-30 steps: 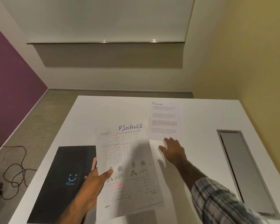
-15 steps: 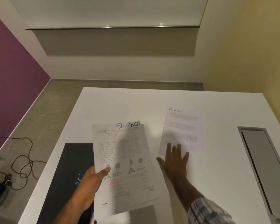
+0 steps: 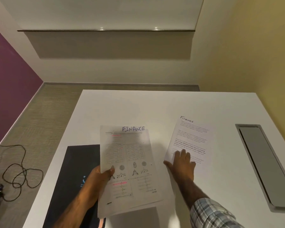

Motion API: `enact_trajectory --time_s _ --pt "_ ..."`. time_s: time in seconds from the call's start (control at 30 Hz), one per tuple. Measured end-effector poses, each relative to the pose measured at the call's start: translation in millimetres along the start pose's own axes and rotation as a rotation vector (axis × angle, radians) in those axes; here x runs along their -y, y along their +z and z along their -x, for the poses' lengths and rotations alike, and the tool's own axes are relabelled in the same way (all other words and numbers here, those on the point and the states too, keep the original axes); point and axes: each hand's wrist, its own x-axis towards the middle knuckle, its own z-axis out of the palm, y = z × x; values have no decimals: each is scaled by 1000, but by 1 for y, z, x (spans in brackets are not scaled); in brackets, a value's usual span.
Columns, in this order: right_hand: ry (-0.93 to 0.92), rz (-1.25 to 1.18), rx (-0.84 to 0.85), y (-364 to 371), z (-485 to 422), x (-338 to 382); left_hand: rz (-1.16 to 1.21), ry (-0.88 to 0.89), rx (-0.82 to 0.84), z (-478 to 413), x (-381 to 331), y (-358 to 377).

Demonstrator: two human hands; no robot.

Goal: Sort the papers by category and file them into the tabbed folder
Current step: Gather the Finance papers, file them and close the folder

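My left hand [image 3: 100, 176] pinches the left edge of a stack of papers [image 3: 132, 163], thumb on top; the top sheet has tables, diagrams, pink marks and "FINANCE" written in blue. The stack hovers over the white table [image 3: 155, 106]. To its right a text sheet headed "Finance" [image 3: 190, 139] lies flat on the table. My right hand [image 3: 181, 162] rests on that sheet's lower left part with fingers straight and spread. A black folder [image 3: 72, 175] lies at the left of the table, partly under my left arm and the stack.
A grey recessed cable hatch [image 3: 263, 163] runs along the table's right side. A black cable [image 3: 18, 171] loops on the carpet to the left. Walls stand close behind and to the right of the table.
My right hand has slid the "Finance" sheet from the table's centre toward the right and nearer to me, turning it slightly. My left hand keeps holding the stack in about the same place.
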Motion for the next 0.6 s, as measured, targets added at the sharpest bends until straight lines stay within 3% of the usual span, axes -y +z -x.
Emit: enact_trajectory --time_s 0.27,0.47,0.6 --pt "-53 188 -57 -14 10 2 -75 13 -36 0 2 -12" --pt "-79 207 -124 -12 14 -9 -90 8 -59 -12 10 -16" --pt "-45 151 -83 -24 22 -10 -56 -13 -43 -16 15 -21"
